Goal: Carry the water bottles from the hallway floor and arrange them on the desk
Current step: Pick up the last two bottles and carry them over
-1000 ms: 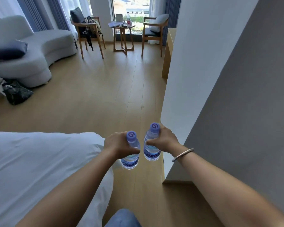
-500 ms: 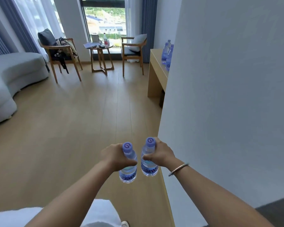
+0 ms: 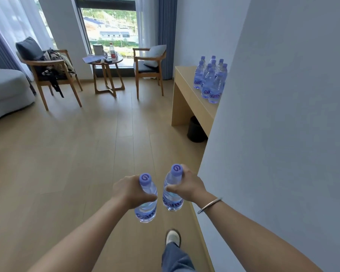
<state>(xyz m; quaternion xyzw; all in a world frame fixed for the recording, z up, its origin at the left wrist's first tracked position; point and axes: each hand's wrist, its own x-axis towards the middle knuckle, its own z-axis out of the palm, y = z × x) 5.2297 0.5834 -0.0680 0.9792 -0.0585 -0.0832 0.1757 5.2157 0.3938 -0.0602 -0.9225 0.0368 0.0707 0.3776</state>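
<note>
My left hand (image 3: 129, 191) grips a clear water bottle (image 3: 147, 210) with a purple cap, held upright in front of me above the wood floor. My right hand (image 3: 189, 185) grips a second such bottle (image 3: 172, 201) right beside it, the two bottles a small gap apart. Ahead on the right stands the light wooden desk (image 3: 186, 95), partly hidden by the wall corner. Several water bottles (image 3: 209, 79) with purple caps stand clustered on its top near the wall.
A white wall (image 3: 273, 134) runs close along my right. A black bin (image 3: 195, 129) sits under the desk. Two wooden chairs (image 3: 51, 73), (image 3: 149, 65) flank a small round table (image 3: 106, 71) by the window. A grey sofa (image 3: 6, 95) is at the left.
I have walked forward past the bed and the wall corner, carrying both bottles. The desk with its bottles has come into view and is closer.
</note>
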